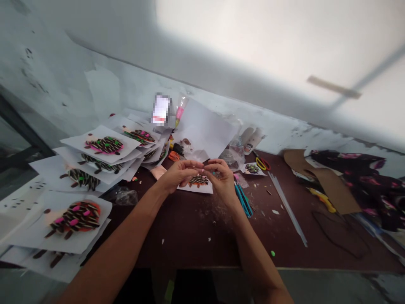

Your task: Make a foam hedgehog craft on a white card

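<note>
My left hand (pixel 177 176) and my right hand (pixel 221 176) meet fingertip to fingertip over the middle of the table. Both are closed in a pinch. A tiny pinkish bit shows where the fingertips touch, too small to name. Below them lies a white paper card (pixel 206 191) bearing a hedgehog figure (pixel 198 180) with dark and pale spines and orange edging. My hands partly cover this card. Teal-handled tweezers or a cutter, its kind unclear, forms a long teal tool (pixel 243 198) just right of my right wrist.
Stacked hedgehog cards (pixel 123 154) fill the left side. A phone (pixel 161 109) leans against the wall beside a pink-and-yellow tube (pixel 179 113). To the right are scissors (pixel 263 164), translucent glue sticks (pixel 289 211), a yellow glue gun (pixel 321 199), brown cardboard (pixel 332 190) and dark floral cloth (pixel 354 169).
</note>
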